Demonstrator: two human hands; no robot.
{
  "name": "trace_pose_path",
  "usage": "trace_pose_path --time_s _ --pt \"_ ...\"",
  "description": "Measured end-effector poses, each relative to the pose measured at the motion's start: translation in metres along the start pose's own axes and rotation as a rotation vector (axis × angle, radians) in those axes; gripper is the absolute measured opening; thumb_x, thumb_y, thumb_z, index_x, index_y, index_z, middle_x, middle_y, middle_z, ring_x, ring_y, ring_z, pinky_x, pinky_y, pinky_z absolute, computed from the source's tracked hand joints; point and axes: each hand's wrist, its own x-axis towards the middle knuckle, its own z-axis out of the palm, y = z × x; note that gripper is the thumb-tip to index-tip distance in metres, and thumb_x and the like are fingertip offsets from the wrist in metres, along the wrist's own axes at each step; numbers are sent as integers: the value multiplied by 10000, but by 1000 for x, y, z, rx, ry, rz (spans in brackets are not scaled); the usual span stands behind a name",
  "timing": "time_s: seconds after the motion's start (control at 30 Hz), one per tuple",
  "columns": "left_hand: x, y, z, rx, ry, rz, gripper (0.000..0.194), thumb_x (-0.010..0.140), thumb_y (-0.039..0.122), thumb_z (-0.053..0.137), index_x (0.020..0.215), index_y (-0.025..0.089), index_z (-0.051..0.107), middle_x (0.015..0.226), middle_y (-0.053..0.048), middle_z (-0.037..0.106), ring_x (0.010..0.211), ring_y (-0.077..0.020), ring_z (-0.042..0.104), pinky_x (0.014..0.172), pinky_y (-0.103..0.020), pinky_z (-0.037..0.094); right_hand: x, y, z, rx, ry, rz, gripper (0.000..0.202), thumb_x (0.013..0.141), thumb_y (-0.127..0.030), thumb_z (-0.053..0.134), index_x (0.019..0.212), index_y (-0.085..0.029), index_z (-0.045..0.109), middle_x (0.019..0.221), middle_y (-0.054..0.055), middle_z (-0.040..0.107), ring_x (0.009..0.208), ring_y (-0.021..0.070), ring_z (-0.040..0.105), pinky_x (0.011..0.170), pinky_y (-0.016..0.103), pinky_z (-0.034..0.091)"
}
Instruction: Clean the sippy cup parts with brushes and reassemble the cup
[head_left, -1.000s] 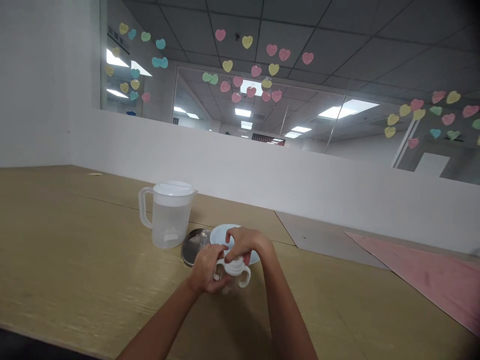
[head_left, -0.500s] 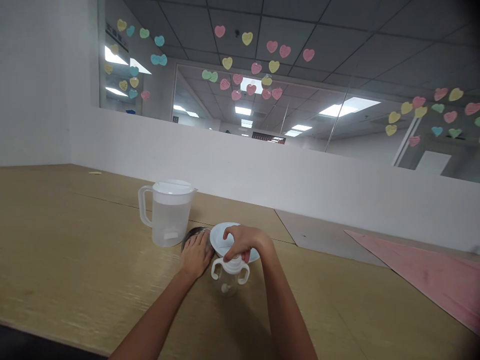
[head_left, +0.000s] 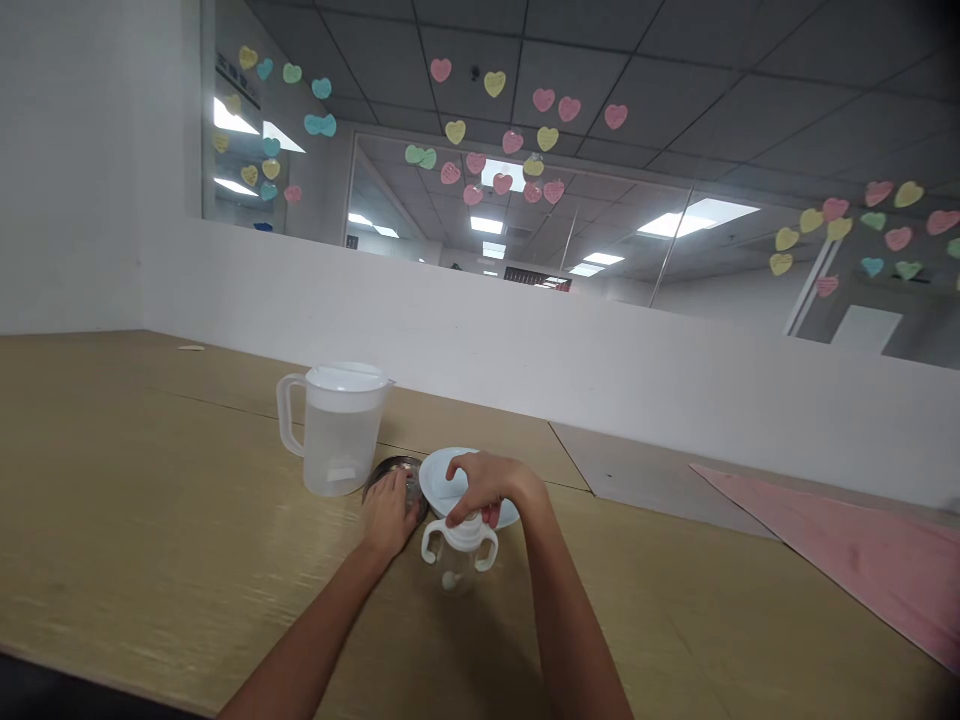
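My right hand (head_left: 486,482) grips the white top of a clear sippy cup (head_left: 459,560) from above. Two white handles stick out at the cup's sides, and a small white ball shows near its bottom. My left hand (head_left: 388,515) lies with fingers stretched over the near left rim of a round metal dish (head_left: 410,478). Whatever is under the fingers is hidden. Behind my right hand is a pale blue plate (head_left: 439,482), partly covered by that hand. To the left of the dish stands a translucent pitcher (head_left: 341,440) with a white lid.
All of it stands on a wooden table (head_left: 187,520) against a white wall (head_left: 450,335). At the far right lies a pink sheet (head_left: 862,540) beside a grey panel (head_left: 637,480). A small pale scrap (head_left: 191,348) lies at the back left.
My left hand has drawn back slightly toward me, so more of the metal dish shows. The right hand and the sippy cup are almost unmoved.
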Motion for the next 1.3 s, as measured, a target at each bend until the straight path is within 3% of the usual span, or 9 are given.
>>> trace_pose_path --time_s 0.33,0.5,0.7,0.8,0.97,1.13,1.3 --pt "1 0 1 -46 8 -98 310 823 118 409 1113 90 516 1084 -163 551 937 -247 590 829 -385 470 0 2 -1 60 25 3 996 399 -490 824 1243 -191 389 633 -15 610 539 199 627 460 321 539" --pt "4 0 -4 -113 122 -108 350 876 169 345 1201 97 449 1161 -160 508 1073 -259 530 912 -414 453 -3 2 -2 71 85 27 877 504 -588 741 1201 -163 422 669 13 633 524 175 618 440 290 525" --pt "1 12 -15 -352 431 69 365 926 274 349 1268 152 378 1198 -146 494 1136 -244 494 953 -430 440 -6 -4 -3 44 230 9 677 654 -541 641 1177 -147 467 894 96 663 492 126 576 395 253 484" --pt "-3 18 -16 -383 504 152 373 925 288 383 1272 153 368 1181 -151 518 1133 -244 510 936 -426 456 -4 -4 -2 43 308 -44 679 665 -541 628 1205 -164 462 1060 124 625 605 159 611 407 256 484" --pt "-6 23 -12 -409 592 255 352 911 285 438 1244 178 393 1158 -133 537 1124 -242 524 926 -435 470 -1 -8 -1 1 373 -234 670 655 -548 658 1176 -155 501 1025 108 648 871 216 620 697 305 508" --pt "-6 23 -9 -521 551 213 387 907 287 448 1265 177 349 1198 -149 500 1099 -226 544 903 -412 490 1 -15 -1 127 481 -434 567 644 -394 713 1118 -174 492 1062 80 624 975 187 582 846 315 455" --pt "-11 28 -16 -569 396 309 331 924 270 366 1240 175 362 1141 -135 543 946 -189 615 827 -375 510 -8 -12 -7 244 670 -386 557 618 -415 708 1045 -192 427 937 24 575 827 149 553 750 295 463"
